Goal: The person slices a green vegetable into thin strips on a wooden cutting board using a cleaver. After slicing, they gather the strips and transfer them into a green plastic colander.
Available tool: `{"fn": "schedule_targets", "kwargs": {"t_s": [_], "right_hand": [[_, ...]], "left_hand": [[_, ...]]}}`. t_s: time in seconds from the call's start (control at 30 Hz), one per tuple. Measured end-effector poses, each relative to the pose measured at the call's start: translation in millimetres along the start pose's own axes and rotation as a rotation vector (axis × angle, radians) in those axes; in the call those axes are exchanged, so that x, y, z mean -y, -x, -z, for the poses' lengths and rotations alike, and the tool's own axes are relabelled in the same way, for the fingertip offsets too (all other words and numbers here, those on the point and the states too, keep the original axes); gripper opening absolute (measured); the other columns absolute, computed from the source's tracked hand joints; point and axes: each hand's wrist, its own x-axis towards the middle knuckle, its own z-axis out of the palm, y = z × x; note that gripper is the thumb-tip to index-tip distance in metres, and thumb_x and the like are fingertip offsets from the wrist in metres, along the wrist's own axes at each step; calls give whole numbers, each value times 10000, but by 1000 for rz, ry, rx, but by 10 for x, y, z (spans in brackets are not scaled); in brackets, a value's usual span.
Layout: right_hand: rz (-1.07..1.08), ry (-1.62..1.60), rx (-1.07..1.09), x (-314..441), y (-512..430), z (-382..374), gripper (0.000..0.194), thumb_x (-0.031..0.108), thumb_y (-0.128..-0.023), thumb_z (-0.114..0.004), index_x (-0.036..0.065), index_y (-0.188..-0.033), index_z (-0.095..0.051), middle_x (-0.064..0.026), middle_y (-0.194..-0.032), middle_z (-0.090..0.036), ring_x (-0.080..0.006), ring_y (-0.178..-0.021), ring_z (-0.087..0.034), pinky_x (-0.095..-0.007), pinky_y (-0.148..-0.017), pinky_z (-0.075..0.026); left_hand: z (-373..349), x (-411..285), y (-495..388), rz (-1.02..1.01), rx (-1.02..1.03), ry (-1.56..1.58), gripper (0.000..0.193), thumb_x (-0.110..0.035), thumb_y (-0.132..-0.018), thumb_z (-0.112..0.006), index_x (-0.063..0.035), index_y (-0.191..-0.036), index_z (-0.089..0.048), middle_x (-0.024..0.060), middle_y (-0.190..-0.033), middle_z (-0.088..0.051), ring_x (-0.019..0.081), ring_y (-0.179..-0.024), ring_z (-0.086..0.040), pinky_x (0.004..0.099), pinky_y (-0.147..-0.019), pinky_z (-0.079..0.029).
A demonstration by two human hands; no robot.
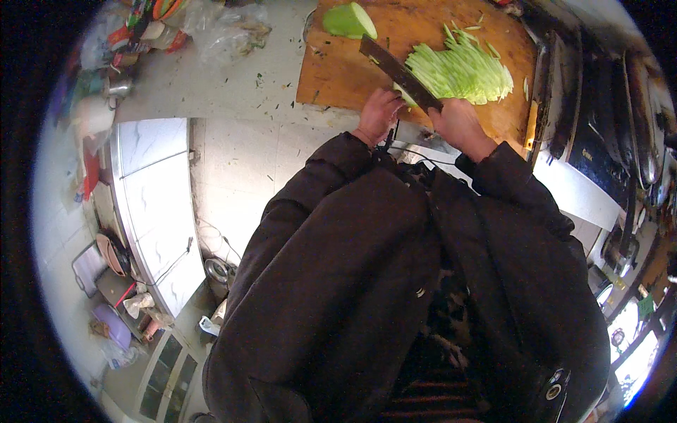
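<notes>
My right hand [460, 124] grips the handle end of a dark-bladed cleaver [399, 71], which slants up and left across the wooden cutting board [338, 79]. Curled beside the blade, my left hand [378, 115] holds a pale piece of green gourd [406, 96] near the board's front edge. The blade and fingers hide much of that piece. Right of the blade lies a fanned heap of thin light-green strips [460, 69]. A larger cut chunk of green gourd [346, 21] rests on its side at the board's far left, its pale face turned right.
A yellow-handled tool [531, 127] lies along the board's right edge. Farther right is a dark gas stove [592, 153]. Green scraps dot the pale countertop [211, 90], where clear plastic bags [232, 31] lie at the back left. A white-fronted cabinet [158, 211] stands on the left.
</notes>
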Motion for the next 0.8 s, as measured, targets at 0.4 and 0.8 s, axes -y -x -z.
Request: {"fn": "schedule_targets", "kwargs": {"t_s": [0.4,0.8], "right_hand": [[3,6,49,59,-67,-63,353,285,-746,-572,-63,-709,-613,-273,-655,-573,-420,-648,-591,-475,-627,-482],[-334,-117,-286,-1028,272,674,299,237,-774,-610,-57,-823,-590,-196,-603,-584,-276,-545,-609,-376,-523,-484]], "left_hand": [[146,-82,-20,-189,-22,-166,360,-30,-549,-599,-61,-908,-619,74,-959,-573,287,-903,-518,356,-779,-442],[93,-583,-378,464,49,-213,787,-101,-583,-761,-6,-1238,-335,225,-1139,-410,380,-1029,-446,413,-843,-414]]}}
